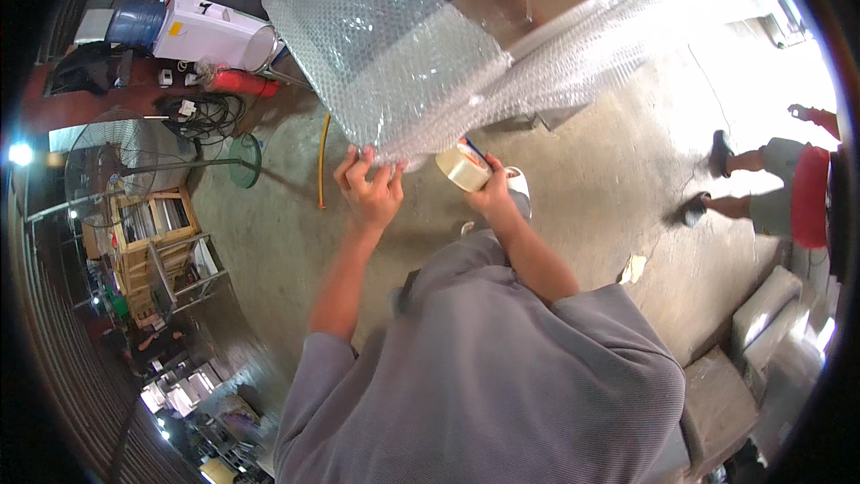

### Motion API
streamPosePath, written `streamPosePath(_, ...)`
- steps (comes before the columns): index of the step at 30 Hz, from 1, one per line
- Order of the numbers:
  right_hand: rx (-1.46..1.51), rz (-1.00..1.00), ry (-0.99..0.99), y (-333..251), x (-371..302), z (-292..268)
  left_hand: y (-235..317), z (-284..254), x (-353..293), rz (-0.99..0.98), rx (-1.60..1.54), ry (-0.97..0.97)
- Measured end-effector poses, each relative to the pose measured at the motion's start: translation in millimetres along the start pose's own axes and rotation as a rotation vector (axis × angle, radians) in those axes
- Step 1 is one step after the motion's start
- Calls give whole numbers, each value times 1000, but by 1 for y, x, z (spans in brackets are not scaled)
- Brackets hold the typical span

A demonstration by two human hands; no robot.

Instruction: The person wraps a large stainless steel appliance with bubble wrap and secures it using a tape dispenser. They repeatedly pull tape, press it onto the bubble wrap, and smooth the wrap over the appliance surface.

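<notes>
A wide sheet of clear bubble wrap (385,45) spreads in front of me and runs up to the far right in a long folded strip. My left hand (370,188) pinches its near corner, fingers closed on the plastic. Just right of it, my right hand (492,190) grips a roll of clear tape (463,168) with an orange and blue core or edge. The tape sits close under the bubble wrap's near edge; whether they touch I cannot tell. What lies beneath the wrap is mostly hidden, though a brown surface shows past it.
A standing fan (116,161) with a green base, a red cylinder (242,82), coiled black cable (210,115) and a yellow hose (322,161) are at the left. Another person (779,179) stands at the right. Grey padded seats (721,399) are at the lower right.
</notes>
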State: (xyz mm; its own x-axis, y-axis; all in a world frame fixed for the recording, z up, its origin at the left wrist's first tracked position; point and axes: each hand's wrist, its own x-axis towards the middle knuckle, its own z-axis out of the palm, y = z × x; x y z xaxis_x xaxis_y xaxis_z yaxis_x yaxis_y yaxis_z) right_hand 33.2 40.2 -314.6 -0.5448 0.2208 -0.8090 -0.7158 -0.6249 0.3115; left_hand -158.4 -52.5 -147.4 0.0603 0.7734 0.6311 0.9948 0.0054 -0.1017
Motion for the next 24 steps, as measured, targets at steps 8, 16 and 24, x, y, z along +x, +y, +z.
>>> streamPosePath(8,-224,269,-81,-28,1,1,0,-3,-5,3,-16,-27)
streamPosePath(16,-223,450,-284,-38,-34,12,1,-12,-5,-9,-11,-72)
streamPosePath(24,-263,386,-193,-16,-112,37,-24,-8,9,135,-156,6)
